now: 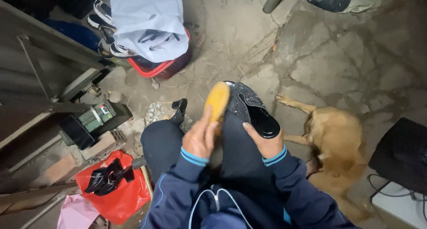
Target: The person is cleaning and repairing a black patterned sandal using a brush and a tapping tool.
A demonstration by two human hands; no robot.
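Observation:
My left hand [201, 137] grips a yellow-backed brush [216, 101] that rests against the toe side of a black studded shoe [250, 108]. My right hand [265, 140] holds that shoe by its heel end, over my knees. The shoe lies sole-side away, its dark insole showing. I sit on the ground in dark trousers and a navy jacket with blue cuffs. Another black heeled shoe [179, 109] stands on the floor just past my left knee.
A tan dog [333, 140] lies on the cracked concrete floor to my right. A red basket [160, 66] with shoes and a white plastic bag [147, 22] stands ahead. A red bag [116, 198] bearing black shoes lies at my left, near bricks and a green box [95, 120].

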